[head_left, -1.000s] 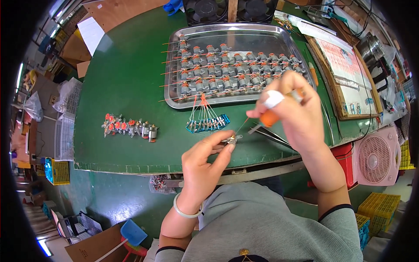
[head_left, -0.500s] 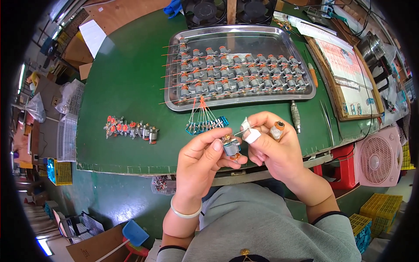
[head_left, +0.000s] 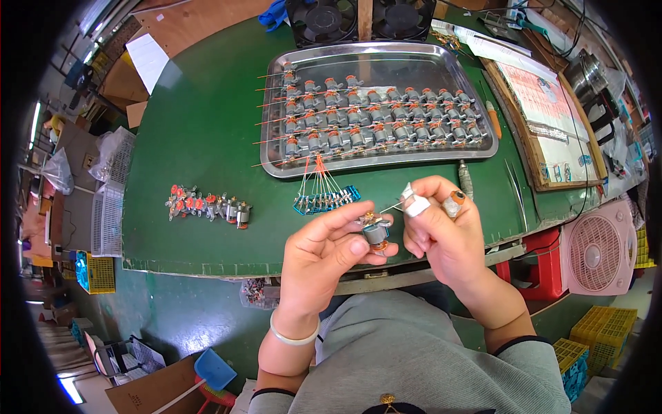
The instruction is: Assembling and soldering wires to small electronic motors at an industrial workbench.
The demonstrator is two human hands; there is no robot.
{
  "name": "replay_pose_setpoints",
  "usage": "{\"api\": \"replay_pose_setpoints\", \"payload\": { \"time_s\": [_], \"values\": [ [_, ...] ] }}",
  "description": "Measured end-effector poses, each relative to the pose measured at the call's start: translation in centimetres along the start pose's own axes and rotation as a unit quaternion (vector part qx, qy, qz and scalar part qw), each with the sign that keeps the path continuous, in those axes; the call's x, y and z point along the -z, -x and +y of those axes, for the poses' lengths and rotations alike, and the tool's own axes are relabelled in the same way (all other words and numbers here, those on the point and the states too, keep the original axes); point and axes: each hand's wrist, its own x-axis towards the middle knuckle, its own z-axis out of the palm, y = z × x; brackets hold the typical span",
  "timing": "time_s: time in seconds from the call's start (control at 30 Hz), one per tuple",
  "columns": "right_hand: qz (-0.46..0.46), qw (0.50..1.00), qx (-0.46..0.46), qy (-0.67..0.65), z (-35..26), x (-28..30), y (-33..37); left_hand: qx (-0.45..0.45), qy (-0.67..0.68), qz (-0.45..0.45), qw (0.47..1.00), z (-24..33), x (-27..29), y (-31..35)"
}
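Observation:
My left hand (head_left: 324, 245) holds a small grey cylindrical component (head_left: 376, 235) between thumb and fingers, with brassy metal parts on top and an orange end below. Just to its right, my right hand (head_left: 445, 224) is closed in a pinch, its thumb and forefinger wrapped in white tape. A thin wire (head_left: 393, 206) runs from the taped fingertips toward the top of the component; whether it is attached there, I cannot tell. On a finger of the right hand sits an orange-brown knob wrapped in pale tape (head_left: 456, 199). Beyond the hands, red leads fan out to several blue-edged parts (head_left: 327, 200).
A metal tray (head_left: 407, 52) holds rows of similar grey components with thin red wires sticking out left. More components (head_left: 207, 205) lie in a cluster at left. A taped tool (head_left: 466, 181), tweezers (head_left: 516, 193) and a wooden-framed board (head_left: 548, 179) stand at right.
My right hand has drawn a little to the right, away from the component. The component has shifted slightly right and my left thumb has slid lower on it.

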Motion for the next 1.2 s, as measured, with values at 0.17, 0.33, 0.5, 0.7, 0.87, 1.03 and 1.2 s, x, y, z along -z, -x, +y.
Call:
{"api": "replay_pose_setpoints", "payload": {
  "time_s": [0.17,0.33,0.5,0.7,0.87,1.03,1.2],
  "values": [
    [0.043,0.988,0.05,0.138,-1.5,0.3,0.3,-0.031,-0.052,0.002,0.998,-0.2,0.7,-0.1],
    [0.053,0.956,0.087,0.276,-2.5,3.4,1.2,-0.059,-0.016,0.033,0.998,-0.6,1.0,-0.5],
    [-0.02,0.988,0.093,0.118,-1.0,2.1,2.8,-0.064,0.019,0.088,0.994,-0.8,0.5,-0.9],
    [-0.082,0.806,0.373,0.453,0.7,1.2,1.7,-0.063,0.099,0.129,0.985,-1.0,-0.1,-1.1],
    [-0.064,0.767,0.419,0.482,1.1,0.6,1.7,-0.071,0.093,0.155,0.981,-1.4,-0.3,-1.2],
    [-0.049,0.789,0.393,0.469,1.5,0.4,1.3,-0.074,0.095,0.151,0.981,-1.6,-0.4,-1.3],
    [-0.015,0.87,0.312,0.382,1.9,0.5,1.7,-0.08,0.094,0.156,0.98,-1.7,-0.5,-1.5]
  ]
}}
